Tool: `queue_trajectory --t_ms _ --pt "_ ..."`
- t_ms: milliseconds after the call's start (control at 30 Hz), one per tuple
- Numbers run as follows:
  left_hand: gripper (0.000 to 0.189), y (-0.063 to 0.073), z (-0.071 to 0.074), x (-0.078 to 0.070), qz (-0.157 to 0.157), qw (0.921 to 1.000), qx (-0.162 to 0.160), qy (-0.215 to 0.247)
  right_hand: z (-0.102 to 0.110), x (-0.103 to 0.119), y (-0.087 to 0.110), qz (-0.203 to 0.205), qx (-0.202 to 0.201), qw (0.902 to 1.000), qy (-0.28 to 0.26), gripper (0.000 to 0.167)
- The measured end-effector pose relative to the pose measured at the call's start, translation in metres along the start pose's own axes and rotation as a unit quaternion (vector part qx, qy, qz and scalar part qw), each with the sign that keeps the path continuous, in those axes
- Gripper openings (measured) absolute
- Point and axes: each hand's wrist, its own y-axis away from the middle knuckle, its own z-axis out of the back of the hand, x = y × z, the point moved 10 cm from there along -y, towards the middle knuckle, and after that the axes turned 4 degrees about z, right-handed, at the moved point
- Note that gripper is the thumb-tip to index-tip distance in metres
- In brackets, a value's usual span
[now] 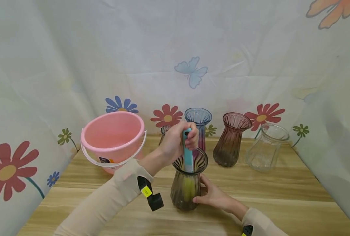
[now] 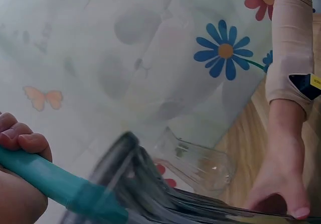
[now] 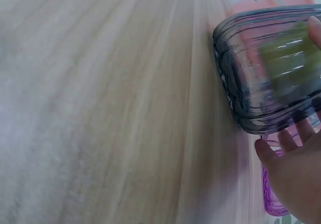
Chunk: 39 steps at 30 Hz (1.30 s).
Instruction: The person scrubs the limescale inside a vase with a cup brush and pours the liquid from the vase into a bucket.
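A dark grey glass vase point(image 1: 178, 191) with a flared rim stands upright near the front of the table. My left hand point(image 1: 175, 141) grips the teal handle of a bottle brush point(image 1: 188, 159), which points down through the vase's mouth. Through the glass, the brush's yellow-green head point(image 3: 288, 63) shows inside the vase. My right hand point(image 1: 214, 196) holds the lower part of the vase from the right, thumb and fingers around its side. In the left wrist view, the teal handle point(image 2: 55, 186) lies inside the curled fingers.
A pink bucket point(image 1: 113, 152) with a white handle stands at the left. Behind are a blue-and-pink vase point(image 1: 198, 117), a reddish-brown vase point(image 1: 229, 144) and a clear vase point(image 1: 263, 154). Another vase point(image 1: 164, 130) is mostly hidden by my left hand. A flowered cloth encloses the wooden table point(image 1: 281, 200).
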Motion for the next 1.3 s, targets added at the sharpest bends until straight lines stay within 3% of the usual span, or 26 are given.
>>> queue_trajectory --t_ms 167,500,667,1000,1300 --pt "0.030 0.002 0.006 0.024 0.029 0.9994 -0.009 0.017 0.001 0.006 -0.001 0.016 -0.013 0.9989 0.042 0.084" --pt "0.030 0.002 0.002 0.019 0.017 0.9999 -0.002 0.003 0.000 0.008 -0.002 0.033 -0.011 0.9958 0.084 0.102" --pt "0.031 0.001 0.000 0.001 -0.004 0.9999 -0.009 -0.006 -0.001 0.008 -0.004 0.037 -0.016 0.9945 0.097 0.106" --pt "0.031 -0.002 -0.011 -0.059 -0.057 0.9980 -0.012 -0.025 -0.001 0.010 -0.007 0.042 -0.032 0.9905 0.127 0.107" --pt "0.031 -0.006 -0.013 -0.077 -0.054 0.9976 -0.029 -0.033 -0.005 0.011 -0.006 0.043 -0.032 0.9896 0.133 0.109"
